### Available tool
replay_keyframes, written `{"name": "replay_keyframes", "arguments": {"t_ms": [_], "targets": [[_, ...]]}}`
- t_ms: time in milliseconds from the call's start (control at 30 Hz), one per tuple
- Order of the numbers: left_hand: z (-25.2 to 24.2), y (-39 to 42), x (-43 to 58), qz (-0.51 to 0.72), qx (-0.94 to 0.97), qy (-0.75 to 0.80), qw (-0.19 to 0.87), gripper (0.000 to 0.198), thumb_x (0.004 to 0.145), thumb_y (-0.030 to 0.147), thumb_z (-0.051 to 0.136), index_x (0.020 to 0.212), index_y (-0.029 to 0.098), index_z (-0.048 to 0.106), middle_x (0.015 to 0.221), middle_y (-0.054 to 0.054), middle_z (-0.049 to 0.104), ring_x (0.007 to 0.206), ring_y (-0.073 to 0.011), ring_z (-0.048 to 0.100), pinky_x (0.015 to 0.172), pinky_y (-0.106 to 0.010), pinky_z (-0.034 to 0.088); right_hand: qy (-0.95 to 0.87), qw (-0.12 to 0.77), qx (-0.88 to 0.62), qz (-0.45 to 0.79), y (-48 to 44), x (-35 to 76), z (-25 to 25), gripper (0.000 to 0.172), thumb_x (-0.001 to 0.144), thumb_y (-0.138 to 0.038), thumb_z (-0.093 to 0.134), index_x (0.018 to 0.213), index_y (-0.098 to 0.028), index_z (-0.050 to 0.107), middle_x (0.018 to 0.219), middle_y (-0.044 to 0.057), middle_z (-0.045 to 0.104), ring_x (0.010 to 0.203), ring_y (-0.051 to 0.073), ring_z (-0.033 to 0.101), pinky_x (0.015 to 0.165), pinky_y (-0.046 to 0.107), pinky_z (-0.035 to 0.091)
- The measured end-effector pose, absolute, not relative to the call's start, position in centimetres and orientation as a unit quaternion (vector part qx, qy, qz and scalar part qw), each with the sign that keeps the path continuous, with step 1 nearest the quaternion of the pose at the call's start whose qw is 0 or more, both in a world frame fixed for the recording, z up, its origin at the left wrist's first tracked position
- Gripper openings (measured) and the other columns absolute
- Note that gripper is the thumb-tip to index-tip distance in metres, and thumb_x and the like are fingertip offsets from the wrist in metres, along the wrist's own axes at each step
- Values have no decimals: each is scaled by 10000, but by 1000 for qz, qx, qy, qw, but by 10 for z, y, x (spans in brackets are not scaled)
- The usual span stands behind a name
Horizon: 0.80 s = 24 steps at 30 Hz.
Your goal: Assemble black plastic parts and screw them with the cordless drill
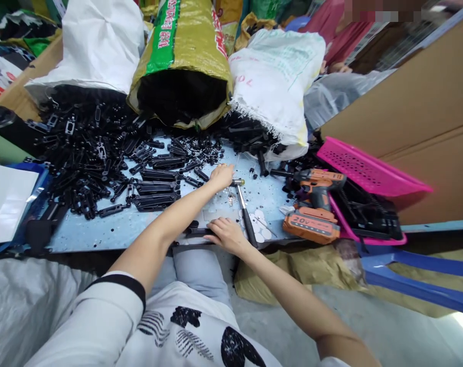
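Observation:
My left hand (222, 176) reaches over the blue tabletop, next to the head of a hammer (247, 216). Its fingers are bunched together near small loose screws (212, 153); whatever they pinch is hidden. Close to the table's front edge, my right hand (228, 235) holds the end of a black plastic part (196, 232) between thumb and fingers. The hammer lies just right of both hands, its handle pointing toward me. Several long black parts (157, 193) lie in a row left of my left hand.
Black parts (82, 158) heap up at left below a white sack (101, 46). Behind stand a yellow-green sack (185, 56) and another white sack (277, 81). An orange cordless drill (315, 204) and pink basket (373, 171) sit right. A person's sleeve (334, 30) shows behind.

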<state>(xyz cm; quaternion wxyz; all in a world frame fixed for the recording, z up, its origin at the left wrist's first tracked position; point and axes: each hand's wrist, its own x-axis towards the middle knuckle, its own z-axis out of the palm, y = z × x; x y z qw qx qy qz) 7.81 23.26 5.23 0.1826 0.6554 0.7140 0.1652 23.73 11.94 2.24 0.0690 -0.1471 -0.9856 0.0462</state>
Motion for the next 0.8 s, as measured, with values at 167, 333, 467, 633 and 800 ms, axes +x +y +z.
{"name": "replay_keyframes", "arguments": {"t_ms": [167,333,467,633,800], "targets": [[40,258,98,131,619,744,215,222,881,91,452,1017,21,612,1015,-224,628,981,-256,605,830,-325,439,-854,203,-475,58,227,248,33,327,956,-371,358,1010,-148,592,949,123,631,856,198,542,721,288,368],[54,216,67,196,647,727,123,229,909,155,449,1106,91,546,1096,-162,602,1019,-226,588,868,-310,436,-767,194,-604,93,332,240,28,301,867,-322,528,1024,-68,559,925,187,620,836,196,515,738,325,370],[65,121,9,330,640,694,4,199,909,258,493,1045,130,558,969,-98,634,848,-177,619,809,-305,481,-796,226,-547,125,327,227,32,182,822,-190,506,974,-124,581,984,156,605,878,223,546,813,400,407],[44,-8,-35,399,577,709,-77,202,897,298,513,1036,164,573,887,-49,656,702,-128,626,718,-277,524,-854,266,-391,219,231,210,49,251,763,-194,534,999,-169,616,957,67,632,793,163,592,750,312,490],[15,-49,-33,354,604,710,-75,189,907,256,479,1020,158,595,932,-85,682,839,-164,663,791,-301,547,-817,265,-288,425,139,195,52,170,773,-330,607,833,-175,643,810,40,672,718,153,631,631,279,541]]}}
